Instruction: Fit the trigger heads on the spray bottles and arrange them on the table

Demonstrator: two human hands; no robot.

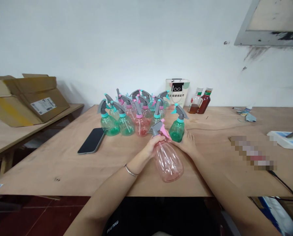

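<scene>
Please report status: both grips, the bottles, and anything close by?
Left grip holding pink spray bottle by neck. Right grip at green spray bottle. Other spray bottles crowded behind and left; phone farther left.

So from where I'm standing, there's a thin, shiny silver bangle (131, 170) on the wrist just behind the left hand (153, 146). Forearms are bare behind that one and the right hand (188, 143) too. Further back from both hands, it's a plain black garment (141, 213) with small whitish lettering (112, 226), kinda looks like "miu miu", off on the left-hand side.
</scene>
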